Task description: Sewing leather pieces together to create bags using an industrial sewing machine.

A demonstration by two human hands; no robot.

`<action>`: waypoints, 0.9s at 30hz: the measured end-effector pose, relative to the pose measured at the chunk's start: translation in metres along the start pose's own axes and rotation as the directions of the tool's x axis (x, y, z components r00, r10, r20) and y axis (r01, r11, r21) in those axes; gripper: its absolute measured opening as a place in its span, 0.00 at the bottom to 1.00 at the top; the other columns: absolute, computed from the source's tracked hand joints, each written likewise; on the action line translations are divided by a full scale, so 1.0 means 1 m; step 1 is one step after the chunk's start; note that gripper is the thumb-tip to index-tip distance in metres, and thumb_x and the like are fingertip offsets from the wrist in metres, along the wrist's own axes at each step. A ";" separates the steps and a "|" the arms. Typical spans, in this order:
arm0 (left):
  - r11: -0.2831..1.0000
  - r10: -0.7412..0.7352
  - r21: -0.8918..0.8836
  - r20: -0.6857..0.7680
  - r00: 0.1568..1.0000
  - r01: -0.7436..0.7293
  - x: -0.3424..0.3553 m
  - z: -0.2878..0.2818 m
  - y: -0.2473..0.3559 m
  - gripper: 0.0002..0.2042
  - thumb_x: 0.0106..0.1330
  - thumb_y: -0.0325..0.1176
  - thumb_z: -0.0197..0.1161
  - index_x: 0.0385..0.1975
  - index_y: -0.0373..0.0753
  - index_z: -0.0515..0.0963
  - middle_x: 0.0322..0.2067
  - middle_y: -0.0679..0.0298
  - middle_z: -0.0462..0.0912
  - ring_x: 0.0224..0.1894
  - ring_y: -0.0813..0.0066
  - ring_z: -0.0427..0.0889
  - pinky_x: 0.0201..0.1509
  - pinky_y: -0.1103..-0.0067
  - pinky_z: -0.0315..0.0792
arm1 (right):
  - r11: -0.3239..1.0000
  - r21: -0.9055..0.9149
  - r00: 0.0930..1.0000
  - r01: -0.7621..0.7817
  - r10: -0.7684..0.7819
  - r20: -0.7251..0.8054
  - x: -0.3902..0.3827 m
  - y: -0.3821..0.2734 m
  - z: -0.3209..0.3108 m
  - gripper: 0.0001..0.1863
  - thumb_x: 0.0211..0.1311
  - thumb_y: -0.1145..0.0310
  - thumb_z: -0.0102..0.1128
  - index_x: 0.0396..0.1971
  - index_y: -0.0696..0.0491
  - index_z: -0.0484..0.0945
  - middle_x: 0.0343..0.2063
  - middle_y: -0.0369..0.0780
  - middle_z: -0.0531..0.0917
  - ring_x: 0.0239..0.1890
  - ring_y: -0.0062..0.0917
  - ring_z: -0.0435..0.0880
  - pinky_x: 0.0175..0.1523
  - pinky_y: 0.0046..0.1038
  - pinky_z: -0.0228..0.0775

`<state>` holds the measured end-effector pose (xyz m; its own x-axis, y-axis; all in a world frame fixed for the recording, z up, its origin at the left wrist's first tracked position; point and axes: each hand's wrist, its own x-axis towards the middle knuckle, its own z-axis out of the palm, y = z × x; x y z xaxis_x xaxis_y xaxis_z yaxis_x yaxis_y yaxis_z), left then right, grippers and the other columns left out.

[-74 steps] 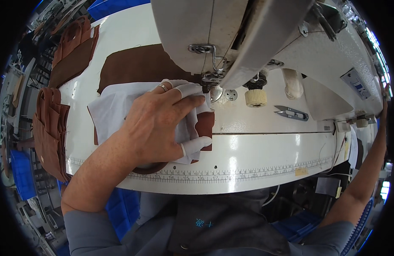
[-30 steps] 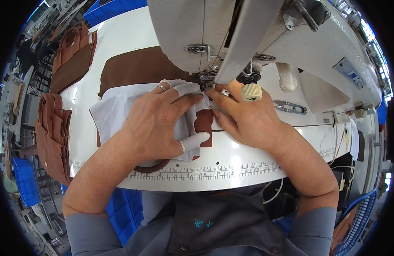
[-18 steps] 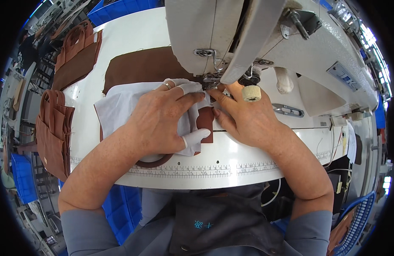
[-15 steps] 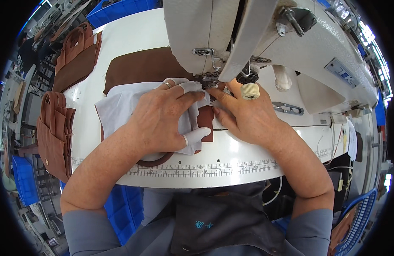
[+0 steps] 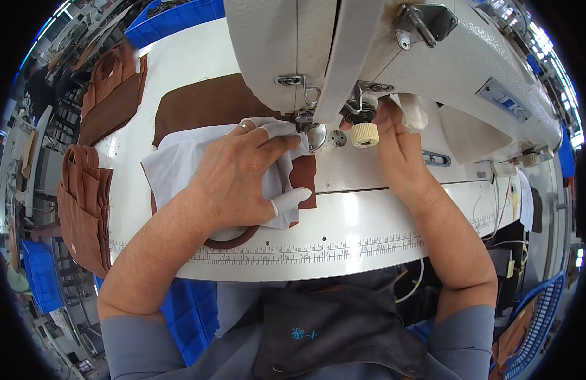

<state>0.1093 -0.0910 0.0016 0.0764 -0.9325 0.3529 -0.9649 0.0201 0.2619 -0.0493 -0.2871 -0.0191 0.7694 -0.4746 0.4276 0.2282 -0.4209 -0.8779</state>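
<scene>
My left hand (image 5: 236, 174) lies with fingers spread on white fabric (image 5: 169, 155), white covers on fingertips, beside the presser foot (image 5: 303, 119). Red-brown material (image 5: 305, 190) shows beneath the fabric, with a rounded strap (image 5: 232, 242) below. A dark brown piece (image 5: 198, 101) lies behind. My right hand (image 5: 400, 158) is raised behind the cream knob (image 5: 364, 134), near a white padded piece (image 5: 413, 114); its fingertips are partly hidden, so its grip is unclear. The sewing machine (image 5: 464, 63) stands over both hands. A grey tool (image 5: 437, 158) lies right of my right hand.
Stacked brown pieces with handles lie at the left (image 5: 80, 212) and back left (image 5: 109, 107) of the white table (image 5: 125, 225). Blue bins stand behind (image 5: 172, 19) and at left (image 5: 39, 275). A blue basket (image 5: 530, 326) sits lower right. A dark-clad person (image 5: 36, 88) is far left.
My right hand has left the fabric beside the presser foot and moved right and up behind the knob, after reaching in from the far right earlier. My left hand stays on the white fabric.
</scene>
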 end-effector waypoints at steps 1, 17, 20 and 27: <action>1.000 0.004 -0.004 -0.010 1.000 -0.004 0.000 0.000 0.000 0.30 0.47 0.45 0.75 0.50 0.34 0.81 0.41 0.53 0.83 0.43 0.52 0.82 0.47 0.65 0.79 | 1.000 0.001 1.000 0.000 0.000 -0.001 0.002 0.001 0.000 0.12 0.77 0.65 0.50 0.44 0.57 0.78 0.30 0.38 0.82 0.28 0.18 0.73 0.36 0.23 0.69; 1.000 -0.002 0.005 -0.014 1.000 0.002 -0.002 0.001 0.001 0.29 0.46 0.43 0.75 0.50 0.36 0.82 0.39 0.53 0.83 0.42 0.53 0.83 0.47 0.66 0.79 | 0.910 -0.369 0.956 0.189 -0.084 0.281 0.000 0.000 0.001 0.11 0.66 0.65 0.63 0.43 0.55 0.82 0.35 0.39 0.84 0.33 0.28 0.82 0.40 0.28 0.73; 1.000 0.010 0.010 -0.026 1.000 -0.010 -0.002 0.002 0.000 0.29 0.45 0.42 0.75 0.50 0.38 0.82 0.39 0.55 0.82 0.41 0.54 0.82 0.46 0.66 0.79 | 0.799 -0.525 0.911 0.293 -0.067 0.407 -0.004 -0.004 0.004 0.14 0.60 0.63 0.69 0.44 0.51 0.84 0.38 0.38 0.84 0.38 0.31 0.84 0.44 0.30 0.74; 1.000 -0.005 0.013 -0.032 0.999 0.006 0.000 0.002 0.000 0.29 0.44 0.38 0.74 0.51 0.40 0.82 0.38 0.58 0.78 0.43 0.56 0.77 0.45 0.66 0.73 | 0.748 -0.518 0.889 0.414 -0.208 0.409 -0.003 -0.002 0.012 0.13 0.56 0.63 0.70 0.39 0.52 0.83 0.36 0.40 0.80 0.38 0.39 0.82 0.38 0.40 0.75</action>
<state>0.1091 -0.0921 0.0000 0.0897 -0.9205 0.3804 -0.9676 0.0100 0.2523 -0.0446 -0.2758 -0.0212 0.8800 -0.0182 0.4746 0.1799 -0.9121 -0.3684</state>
